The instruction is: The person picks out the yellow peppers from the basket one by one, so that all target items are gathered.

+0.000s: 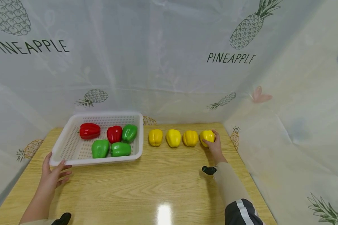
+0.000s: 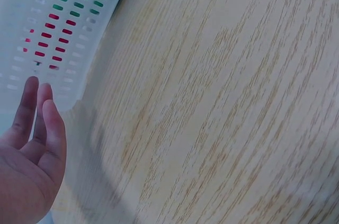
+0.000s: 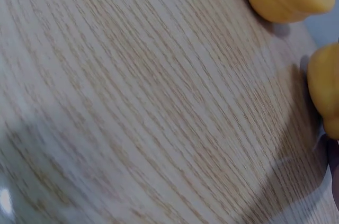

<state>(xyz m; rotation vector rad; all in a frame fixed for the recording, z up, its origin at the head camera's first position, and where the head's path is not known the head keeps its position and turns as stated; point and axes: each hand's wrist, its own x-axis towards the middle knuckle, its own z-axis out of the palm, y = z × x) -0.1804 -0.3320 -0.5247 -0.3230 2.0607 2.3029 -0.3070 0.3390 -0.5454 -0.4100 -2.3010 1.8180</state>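
Observation:
At the right end of a row, my right hand (image 1: 215, 148) holds a yellow bell pepper (image 1: 207, 137) between thumb and fingers; the pepper rests on the table or just over it, I cannot tell which. In the right wrist view, this yellow bell pepper (image 3: 326, 89) is cut off by the edge. My left hand (image 1: 53, 173) is at the front left corner of a white perforated basket (image 1: 98, 161), its fingers spread against the corner. The left wrist view shows straight fingers (image 2: 54, 128) by the basket wall. Inside lie two red bell peppers (image 1: 90, 131) and three green bell peppers (image 1: 100, 148).
Three more yellow bell peppers (image 1: 173, 138) stand in a row between the basket and my right hand. The wooden table (image 1: 146, 187) ends at a sheet-covered wall (image 1: 169, 78) printed with pineapples behind. Another sheet (image 1: 293, 140) hangs along the right side.

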